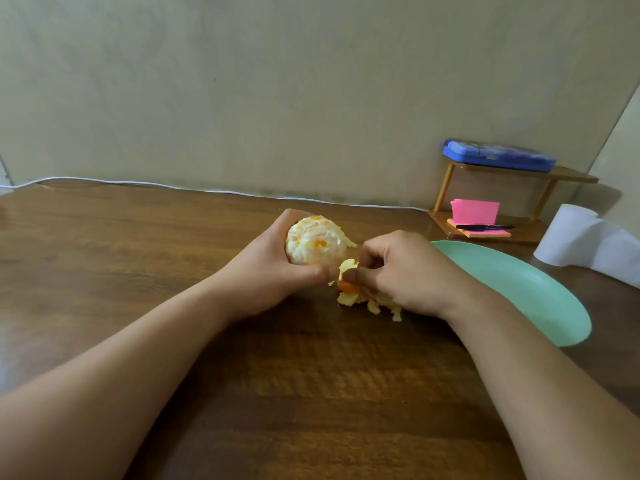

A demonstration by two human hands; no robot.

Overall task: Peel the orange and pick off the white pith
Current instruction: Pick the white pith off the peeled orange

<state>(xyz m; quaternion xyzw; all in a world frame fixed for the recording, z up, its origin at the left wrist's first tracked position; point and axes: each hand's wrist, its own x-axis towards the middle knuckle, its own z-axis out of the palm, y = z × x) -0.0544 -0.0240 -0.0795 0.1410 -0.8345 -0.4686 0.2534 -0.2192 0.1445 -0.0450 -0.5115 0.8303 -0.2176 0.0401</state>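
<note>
The round orange with its pale, pith-covered surface (316, 241) is held above the brown wooden table (138, 271), a little left of the middle of the view. It is gripped by the left hand (273, 268), whose fingers are closed around its far and lower sides, the thumb being pressed under it. Almost all of the outer rind is already removed on the side that is shown; only small bright orange spots of flesh are seen through the white layer. The hidden side cannot be judged.

Just to the right, a curled strip of yellow-orange peel (347, 268) is pinched between the thumb and fingers of the right hand (405, 271), which are pressed together on it. Whether this strip is attached to the fruit cannot be told. Under this hand a small heap of torn peel pieces (374, 303) is lying on the table.

So the peeling is judged to be nearly finished, while the picking of the pith is mostly left, because much white is seen on the fruit.

Further right, a mint green plate (519, 289) is standing bare, beside the heap. Behind it, a white paper roll (575, 237) and a small wooden shelf (502, 174) with a blue box (498, 155) are seen, well apart from the hands.
</note>
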